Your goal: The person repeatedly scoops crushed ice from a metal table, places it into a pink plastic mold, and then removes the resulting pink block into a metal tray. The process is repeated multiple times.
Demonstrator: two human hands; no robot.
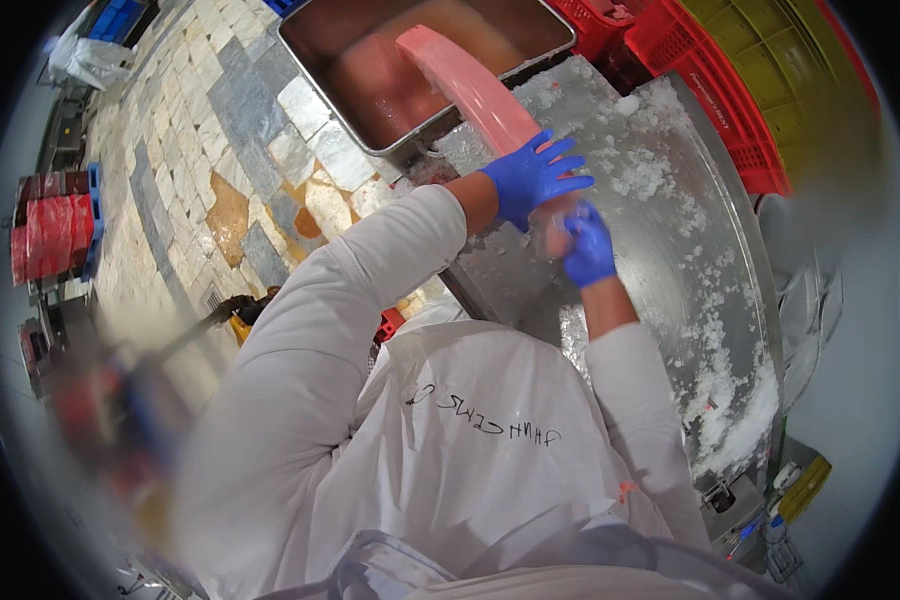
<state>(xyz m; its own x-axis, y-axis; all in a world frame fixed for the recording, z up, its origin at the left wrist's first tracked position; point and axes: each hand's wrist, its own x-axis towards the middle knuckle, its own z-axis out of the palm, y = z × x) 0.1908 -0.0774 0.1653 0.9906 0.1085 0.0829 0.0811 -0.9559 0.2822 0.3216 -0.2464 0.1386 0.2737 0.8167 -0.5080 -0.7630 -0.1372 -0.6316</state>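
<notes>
A long, smooth pink tube, like a filled plastic bag [470,90], slants from a steel tub [305,65] of murky reddish water onto the metal table [650,270]. Its far end rests over the tub. My left hand [533,178], in a blue glove, lies across the tube near its close end with fingers spread. Just below, my right hand [588,245], also gloved in blue, is closed at that end, where clear, wrinkled plastic with some pink [552,230] shows. Motion blurs this end, and my left hand partly covers it.
Crushed ice [660,165] is scattered over the table, with more along its right edge. Red crates [720,110] and a yellow-green crate [760,60] stand at the far right. Stone tiles [260,95] pave the floor to the left, where a red stack [50,235] stands.
</notes>
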